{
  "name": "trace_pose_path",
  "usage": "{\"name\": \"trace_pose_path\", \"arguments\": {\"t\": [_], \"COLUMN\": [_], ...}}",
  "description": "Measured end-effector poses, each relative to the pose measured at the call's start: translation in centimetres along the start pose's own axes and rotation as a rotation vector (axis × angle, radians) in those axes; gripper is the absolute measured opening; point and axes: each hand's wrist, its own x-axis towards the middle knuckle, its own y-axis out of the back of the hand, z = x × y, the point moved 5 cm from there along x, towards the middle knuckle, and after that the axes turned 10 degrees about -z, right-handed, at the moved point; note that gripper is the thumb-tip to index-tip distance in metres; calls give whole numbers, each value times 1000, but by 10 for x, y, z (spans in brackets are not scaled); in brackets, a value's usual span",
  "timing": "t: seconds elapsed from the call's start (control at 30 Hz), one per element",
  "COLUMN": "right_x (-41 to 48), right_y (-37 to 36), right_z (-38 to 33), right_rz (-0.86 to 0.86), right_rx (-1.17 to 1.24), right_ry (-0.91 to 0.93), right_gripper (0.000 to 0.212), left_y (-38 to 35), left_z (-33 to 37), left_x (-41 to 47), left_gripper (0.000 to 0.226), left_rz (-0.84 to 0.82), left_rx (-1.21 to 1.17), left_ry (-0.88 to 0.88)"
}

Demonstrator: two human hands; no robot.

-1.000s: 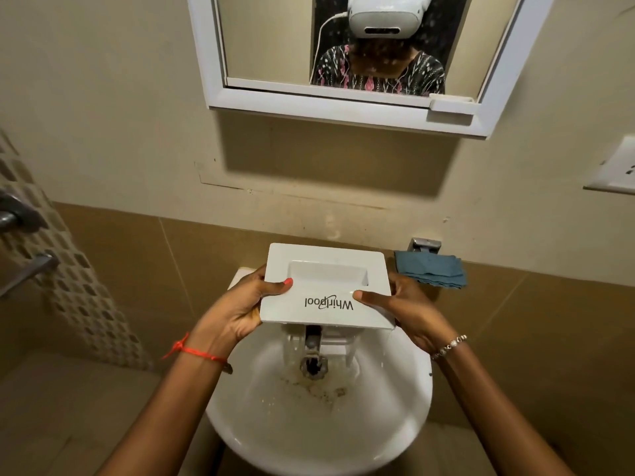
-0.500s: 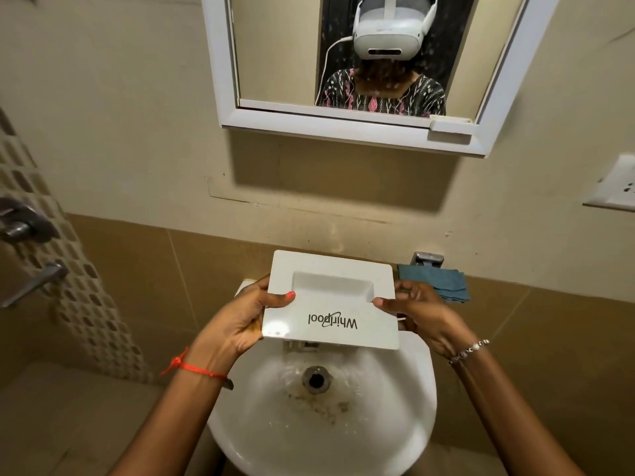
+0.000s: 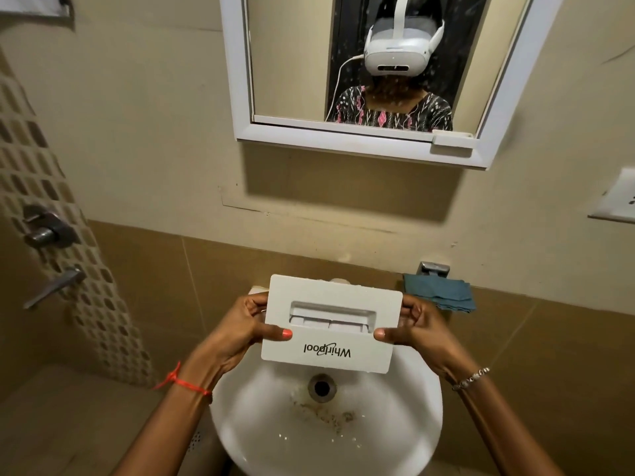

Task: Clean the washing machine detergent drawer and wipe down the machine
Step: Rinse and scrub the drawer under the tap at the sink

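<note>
The detergent drawer (image 3: pixel 331 324) is up in the air between your two hands, its white front panel turned toward you and the "Whirlpool" lettering reading upside down. The recessed pull sits across the middle of the panel. Your left hand (image 3: pixel 240 324) grips the drawer's left edge: the thumb lies on the front face near the lower left corner, and the fingers curl round behind. Your right hand (image 3: pixel 417 329) holds the opposite edge the same way, with the thumb pressed on the front at the right end of the recess and the fingers wrapped round the side. So the drawer spans the gap from palm to palm, pinched at both ends.

It hangs over the back half of the white sink (image 3: pixel 395 424) and is not touching it; the drain (image 3: pixel 321 387) shows just below the panel's lower edge, with brownish grime spread in front of it.

A red thread (image 3: pixel 178 381) circles your left wrist and a beaded bracelet (image 3: pixel 470 378) your right. A folded blue cloth (image 3: pixel 438 293) lies on the ledge just beyond your right hand. Above on the wall hangs a white-framed mirror (image 3: pixel 240 80), and metal tap handles (image 3: pixel 44 228) sit on the tiled wall to your left.
</note>
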Motion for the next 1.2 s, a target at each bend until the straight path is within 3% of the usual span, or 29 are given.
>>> {"name": "trace_pose_path", "arguments": {"t": [0.2,0.37,0.5,0.6,0.83,0.97,1.0,1.1,1.2], "right_x": [-15,-17,-11,-9,-6,-9,-8,-8,-5], "right_y": [-7,-7,-8,-10,-18,-20,-19,-16,-12], "right_z": [-12,-11,3,11,45,55,56,60,64], "right_rz": [-66,-23,26,98,181,189,176,155,163], "right_rx": [-21,-157,-321,-446,-790,-985,-1008,-1054,-1075], "right_ry": [82,189,256,333,561,647,655,670,681], "right_gripper": [51,43,43,52,47,57,58,56,50], "left_y": [2,3,1,4,12,10,10,11,7], "left_z": [11,6,-11,-22,-41,-46,-48,-54,-55], "left_x": [-13,-19,-11,-6,-7,-12,-11,-12,-15], "left_gripper": [52,35,61,64,65,44,46,82,88], "left_rz": [-89,25,141,176,297,298,283,254,238], "left_rx": [63,196,199,206,577,805,842,981,1085], "left_ry": [-62,-180,-272,-348,-567,-710,-707,-660,-661]}}
